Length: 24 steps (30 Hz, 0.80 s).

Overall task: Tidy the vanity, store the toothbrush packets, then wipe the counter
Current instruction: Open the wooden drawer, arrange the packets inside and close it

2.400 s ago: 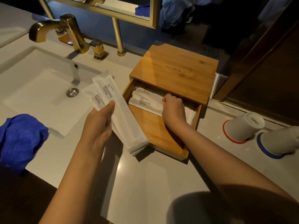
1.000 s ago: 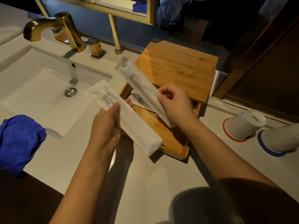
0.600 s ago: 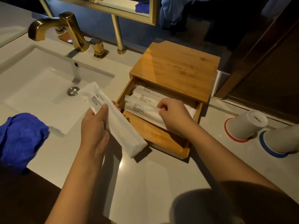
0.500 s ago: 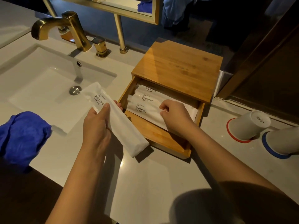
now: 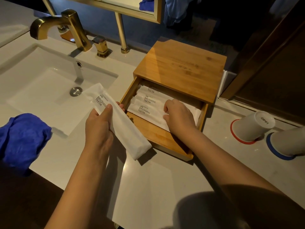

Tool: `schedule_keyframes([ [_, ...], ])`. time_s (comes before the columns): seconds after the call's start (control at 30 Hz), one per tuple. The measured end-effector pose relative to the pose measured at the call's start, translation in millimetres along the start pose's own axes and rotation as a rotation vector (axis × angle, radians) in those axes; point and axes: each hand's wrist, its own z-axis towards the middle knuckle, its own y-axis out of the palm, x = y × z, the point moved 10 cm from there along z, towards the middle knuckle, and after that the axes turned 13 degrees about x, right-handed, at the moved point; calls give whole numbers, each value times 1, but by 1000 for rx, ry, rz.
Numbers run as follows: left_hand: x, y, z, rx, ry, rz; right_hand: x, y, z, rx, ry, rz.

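On the white counter [image 5: 148, 187], the wooden box [image 5: 179, 71] has its drawer [image 5: 165, 138] pulled out, holding three toothbrush packets [image 5: 148, 101] (printed "BRUSHING TEETH"). The right hand [image 5: 179, 115] presses curled fingers on them; the left hand [image 5: 99, 128] grips a fourth packet [image 5: 122, 123] beside the drawer.

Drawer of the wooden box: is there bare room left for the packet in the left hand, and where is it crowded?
A bare wooden strip runs along the drawer front, between the nearest stored packet and the front edge. The back is crowded: three packets lie side by side, with the right hand resting on them. The left hand holds the fourth packet beside the drawer.
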Motion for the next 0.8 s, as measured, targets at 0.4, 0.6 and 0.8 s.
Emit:
schedule_keyframes([
  [0.4,0,1,-2,21,-22,1,-2,-4,-4,-90,85,91],
  [0.6,1,19,-23,-89,-64,-83,-64,-13,-25,-258,41,514],
  [0.8,16,44,-41,-243,-12,-144,-61,-23,-19,-238,208,742],
])
